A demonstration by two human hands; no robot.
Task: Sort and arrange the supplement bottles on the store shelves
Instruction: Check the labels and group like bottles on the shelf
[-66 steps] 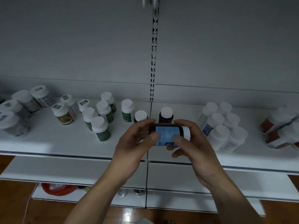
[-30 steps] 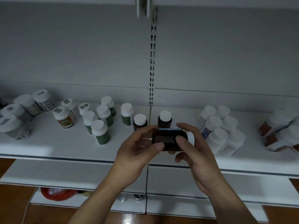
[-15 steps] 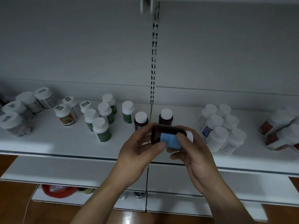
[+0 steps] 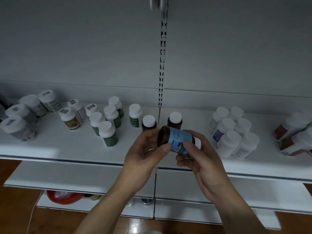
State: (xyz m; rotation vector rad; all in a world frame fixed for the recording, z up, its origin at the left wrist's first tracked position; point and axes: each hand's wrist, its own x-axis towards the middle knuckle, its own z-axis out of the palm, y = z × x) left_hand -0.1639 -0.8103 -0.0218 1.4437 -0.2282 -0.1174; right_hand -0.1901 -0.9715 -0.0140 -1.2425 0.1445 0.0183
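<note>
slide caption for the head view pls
Left hand and right hand hold a blue-labelled brown bottle sideways before a white shelf of supplement bottles.

We are making out no words: print is showing on the blue label [image 4: 179, 136] of the bottle [image 4: 163, 135] and on the shelf bottles [image 4: 109, 138], all too blurred.

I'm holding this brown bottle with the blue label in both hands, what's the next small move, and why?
Probably tip the held bottle cap-up and stand it on the shelf just right of the standing brown bottle. It lies sideways, gripped by your left hand and right hand; that bottle and its brown neighbour look like the same kind, with bare shelf beside them.
</note>
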